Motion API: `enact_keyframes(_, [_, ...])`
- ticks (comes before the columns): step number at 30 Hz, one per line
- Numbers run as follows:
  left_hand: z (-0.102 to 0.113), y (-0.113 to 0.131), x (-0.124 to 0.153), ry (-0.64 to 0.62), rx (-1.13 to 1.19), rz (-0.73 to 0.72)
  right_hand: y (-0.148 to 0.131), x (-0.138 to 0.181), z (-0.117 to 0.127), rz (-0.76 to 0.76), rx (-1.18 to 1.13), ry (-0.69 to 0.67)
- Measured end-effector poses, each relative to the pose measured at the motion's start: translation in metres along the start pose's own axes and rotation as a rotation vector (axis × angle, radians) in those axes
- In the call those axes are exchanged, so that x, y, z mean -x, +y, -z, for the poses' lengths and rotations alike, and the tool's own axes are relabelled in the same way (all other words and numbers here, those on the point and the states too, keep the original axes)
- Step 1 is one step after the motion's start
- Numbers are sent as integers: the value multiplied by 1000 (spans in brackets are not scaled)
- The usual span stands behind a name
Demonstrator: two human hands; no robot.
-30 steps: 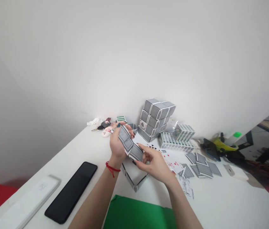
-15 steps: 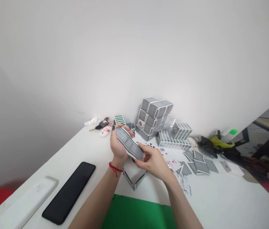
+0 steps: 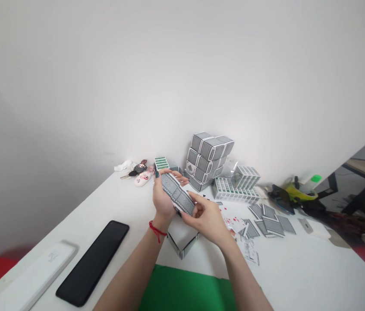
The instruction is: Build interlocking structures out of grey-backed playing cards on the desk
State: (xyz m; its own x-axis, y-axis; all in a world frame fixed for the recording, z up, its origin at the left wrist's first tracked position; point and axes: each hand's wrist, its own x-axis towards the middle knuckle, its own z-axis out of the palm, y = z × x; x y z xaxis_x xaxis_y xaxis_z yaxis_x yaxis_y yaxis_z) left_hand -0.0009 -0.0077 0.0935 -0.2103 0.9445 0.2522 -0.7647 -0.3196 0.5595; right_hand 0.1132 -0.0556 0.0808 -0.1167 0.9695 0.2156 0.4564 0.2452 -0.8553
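Observation:
A grey-backed playing card (image 3: 178,193) lies slanted across my left palm, its patterned back facing up. My left hand (image 3: 163,199) is closed round its far end, thumb along one edge. At the near end, my right hand (image 3: 204,216) pinches the card between thumb and fingers. Whether more cards lie under it is hidden. Just below my hands sits a box shape folded from cards (image 3: 182,249), partly covered by them. Behind stands a stack of similar card boxes (image 3: 206,160), leaning close to the wall.
Green-striped card packs (image 3: 236,190) stand right of the stack. Loose cards (image 3: 269,222) lie face down at the right, near a white box (image 3: 315,228). A black phone (image 3: 93,263) and a long white case (image 3: 36,276) lie left. Keys with charms (image 3: 139,169) rest at the back left.
The card has flattened from a bent shape to a straighter one. Both hands have shifted only slightly, the left a little to the right.

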Motion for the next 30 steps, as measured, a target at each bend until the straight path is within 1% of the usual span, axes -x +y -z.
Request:
enact_keyframes(5, [-1, -5, 2, -7, 75, 64, -1, 0, -2, -18, -39, 42])
enact_keyframes(9, [-1, -6, 4, -39, 51, 69, -1, -2, -6, -1, -34, 72])
enact_keyframes(12, [1, -6, 5, -60, 76, 88, -1, -2, -7, 26, -21, 95])
enact_keyframes(16, [2, -5, 5, -37, 132, 99, -2, -1, -10, 59, -16, 126])
enact_keyframes(22, [3, -5, 5, -23, 45, 65, -2, -1, -11, 93, 10, 136])
enact_keyframes(24, [3, -4, 5, -25, 27, 85, -2, -2, -10, 74, -1, 127])
enact_keyframes(27, [4, -4, 4, -55, 9, 138, 2, -5, -7, 5, -59, 114])
enact_keyframes(30, [6, -8, 2, -69, -10, 195, 9, -9, -5, -56, -138, 136])
